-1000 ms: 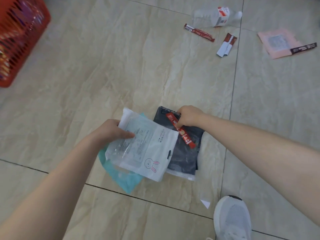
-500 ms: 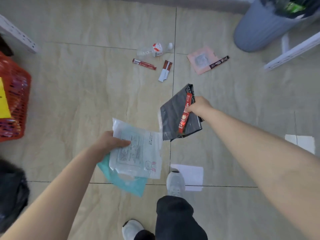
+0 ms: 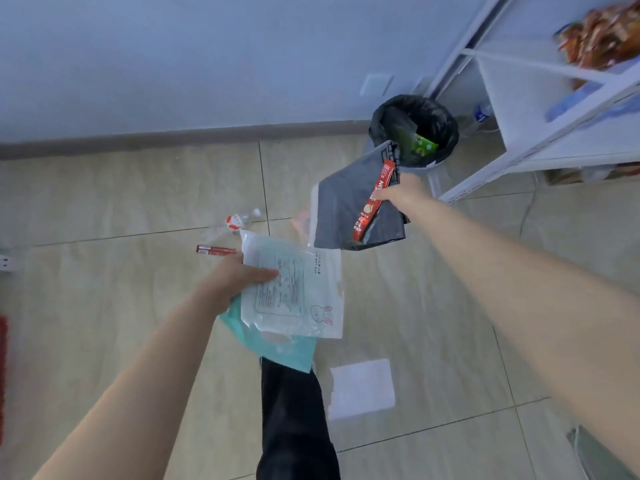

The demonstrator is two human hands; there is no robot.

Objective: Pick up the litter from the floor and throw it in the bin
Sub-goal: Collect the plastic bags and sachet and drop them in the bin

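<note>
My right hand (image 3: 403, 194) grips a dark grey plastic bag (image 3: 346, 206) together with a red sachet (image 3: 372, 202), held up just short of the bin (image 3: 414, 129), which has a black liner and some green litter inside. My left hand (image 3: 235, 277) holds a white bunny-printed packet (image 3: 298, 299) with a teal packet (image 3: 280, 348) beneath it, lower and left of the bin. On the floor behind lie a crushed clear bottle (image 3: 230, 225) and another red sachet (image 3: 214, 250).
A white metal shelf rack (image 3: 540, 109) stands right of the bin, with snack bags on top. A white paper sheet (image 3: 362, 388) lies on the tiled floor by my dark trouser leg (image 3: 294, 417). A pale wall with a skirting board runs behind.
The view has lifted from the floor to the bin. My right hand has carried the grey bag and red sachet up toward the bin. The left hand keeps its packets.
</note>
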